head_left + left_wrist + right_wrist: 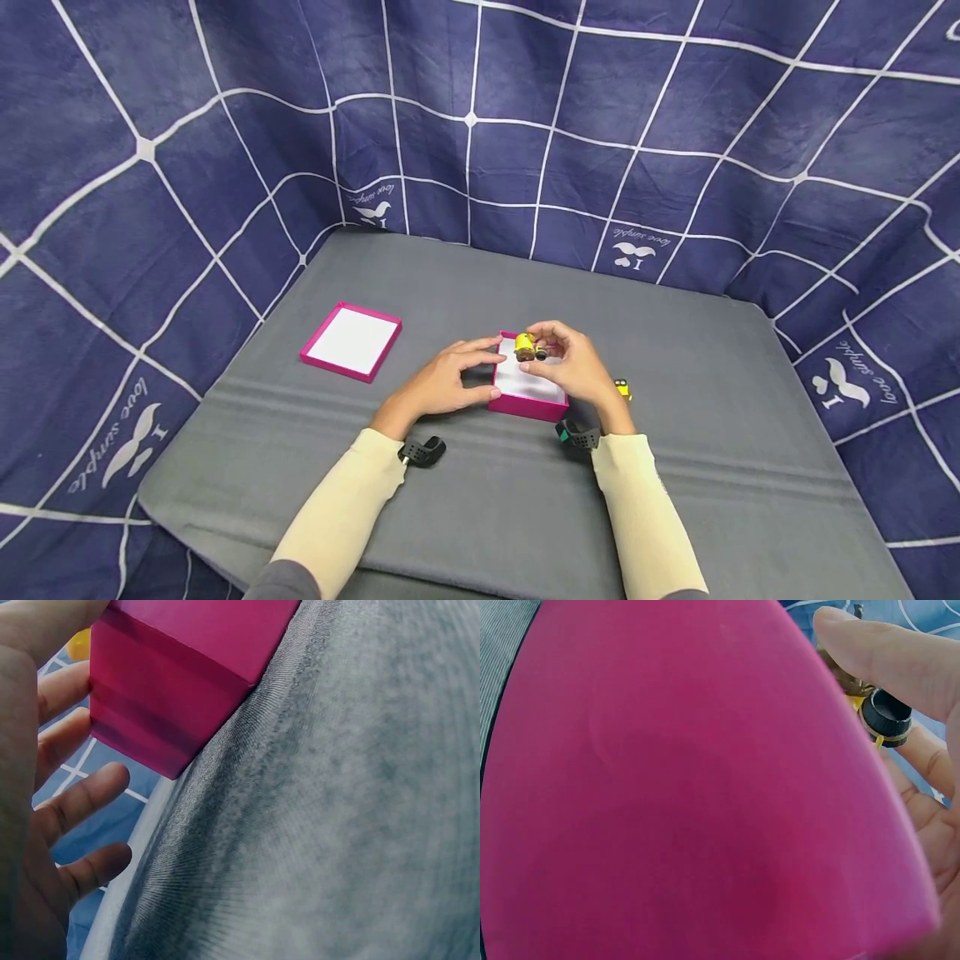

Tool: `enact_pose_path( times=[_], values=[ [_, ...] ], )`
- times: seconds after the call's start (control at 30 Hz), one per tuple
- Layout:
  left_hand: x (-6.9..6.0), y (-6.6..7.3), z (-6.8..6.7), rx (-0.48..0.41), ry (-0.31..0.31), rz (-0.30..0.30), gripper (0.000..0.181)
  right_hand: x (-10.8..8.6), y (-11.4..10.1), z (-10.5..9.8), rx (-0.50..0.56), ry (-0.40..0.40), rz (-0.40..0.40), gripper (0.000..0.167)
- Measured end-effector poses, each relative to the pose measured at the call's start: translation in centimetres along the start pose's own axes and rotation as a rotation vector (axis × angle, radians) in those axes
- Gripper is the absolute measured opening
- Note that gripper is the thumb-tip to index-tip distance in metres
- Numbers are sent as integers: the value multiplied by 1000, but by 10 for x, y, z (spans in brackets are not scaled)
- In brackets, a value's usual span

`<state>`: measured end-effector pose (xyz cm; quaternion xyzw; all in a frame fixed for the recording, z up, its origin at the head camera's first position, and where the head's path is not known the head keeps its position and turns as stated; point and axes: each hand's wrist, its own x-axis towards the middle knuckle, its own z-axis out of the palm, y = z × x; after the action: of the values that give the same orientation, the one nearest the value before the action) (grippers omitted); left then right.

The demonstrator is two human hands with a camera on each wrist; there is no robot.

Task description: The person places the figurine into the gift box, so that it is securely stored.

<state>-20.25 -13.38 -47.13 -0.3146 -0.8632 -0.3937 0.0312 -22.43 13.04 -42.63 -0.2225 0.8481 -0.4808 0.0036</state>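
A small yellow toy figure (524,344) with a brown underside is pinched by my right hand (570,362), above the open pink box (528,407). Beside it, among the same fingers, shows a round black part with a thin gold rim (886,716); whether it belongs to the figure I cannot tell. My left hand (453,379) lies along the box's left side, fingers extended, the thumb by the near left corner. In the left wrist view its fingers (82,802) are spread next to the pink wall. The box's white inside is partly hidden by my right hand.
A pink lid (351,342) with a white inside lies face up to the left. Another small yellow toy (622,388) sits right of the box, partly behind my right wrist. Grey cloth (480,508) covers the table, and a blue checked curtain (435,150) hangs behind.
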Motion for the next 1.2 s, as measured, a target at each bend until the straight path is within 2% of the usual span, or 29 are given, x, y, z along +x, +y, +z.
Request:
enact_pose_path(
  times=[0.17,0.5,0.6,0.77,0.87,1.1,1.2],
  values=[
    [0,0,0,3,-3,-7,59,3,-1,4,-13,-6,-5,50],
    [3,-1,-1,14,5,16,58,11,-7,13,-163,64,5,50],
    [3,0,0,8,-2,11,58,12,-10,16,-205,87,28,50],
    [1,0,1,-4,-5,-1,60,14,-12,21,-255,75,82,52],
    [0,1,1,-6,5,2,58,14,-15,24,-260,70,101,53],
    [-1,1,3,0,19,10,55,13,-24,29,-152,118,240,55],
    [0,1,3,1,26,15,56,13,-26,30,-149,126,274,55]
  ],
)
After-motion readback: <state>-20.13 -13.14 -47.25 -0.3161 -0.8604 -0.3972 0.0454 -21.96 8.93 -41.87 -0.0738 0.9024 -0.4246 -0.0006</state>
